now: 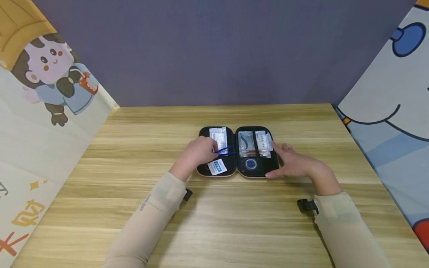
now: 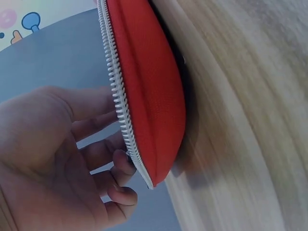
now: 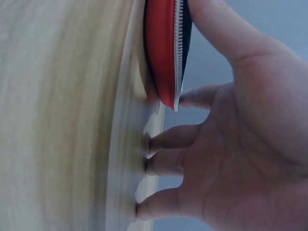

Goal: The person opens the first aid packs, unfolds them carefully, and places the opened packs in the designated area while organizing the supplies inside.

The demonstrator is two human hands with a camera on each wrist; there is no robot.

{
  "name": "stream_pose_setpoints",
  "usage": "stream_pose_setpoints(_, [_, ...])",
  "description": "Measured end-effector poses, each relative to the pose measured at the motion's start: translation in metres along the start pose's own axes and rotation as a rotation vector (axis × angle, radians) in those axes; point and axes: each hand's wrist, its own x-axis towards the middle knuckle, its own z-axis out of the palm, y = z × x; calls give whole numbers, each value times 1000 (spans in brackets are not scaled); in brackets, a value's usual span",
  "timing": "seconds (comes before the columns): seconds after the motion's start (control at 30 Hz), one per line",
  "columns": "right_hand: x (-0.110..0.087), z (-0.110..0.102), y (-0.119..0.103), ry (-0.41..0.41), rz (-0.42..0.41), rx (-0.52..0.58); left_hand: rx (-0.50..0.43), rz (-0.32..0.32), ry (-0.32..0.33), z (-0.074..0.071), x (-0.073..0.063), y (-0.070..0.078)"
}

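A zippered case (image 1: 231, 169) lies unfolded on the table, black inside and red outside, as its shell (image 2: 154, 96) shows in the left wrist view. My left hand (image 1: 201, 150) reaches over its left half and pinches the joined end of blue tweezers (image 1: 226, 150), whose two arms spread rightward. Fingertips are partly hidden behind the zipper edge. Beside them are a white packet (image 1: 218, 137) and a blue-and-white sachet (image 1: 217, 167). My right hand (image 1: 295, 163) rests at the case's right edge with thumb and fingers spread, holding it lightly at the rim.
The right half holds a clear packet (image 1: 246, 141), white packets (image 1: 263, 140) under a black strap, and a round coil-like item (image 1: 250, 164). Beneath is a wood-grain table (image 1: 234, 216). A grey-purple panel (image 1: 218, 56) stands behind, with printed panels on both sides.
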Motion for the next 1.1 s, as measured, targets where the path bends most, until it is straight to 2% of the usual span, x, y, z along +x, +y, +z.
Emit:
stream_pose_setpoints(0.2, [0,-1,-1,-5,-2,6,50,-28,-29,-3,-3,-1])
stream_pose_setpoints(0.4, [0,0,0,1,-1,-1,114,-28,-75,-8,-7,0])
stream_pose_setpoints(0.8, [0,1,1,-3,10,14,62,2,-108,-11,-11,-1])
stream_pose_setpoints(1.1, [0,1,1,-1,13,15,37,5,-114,-9,-8,-3])
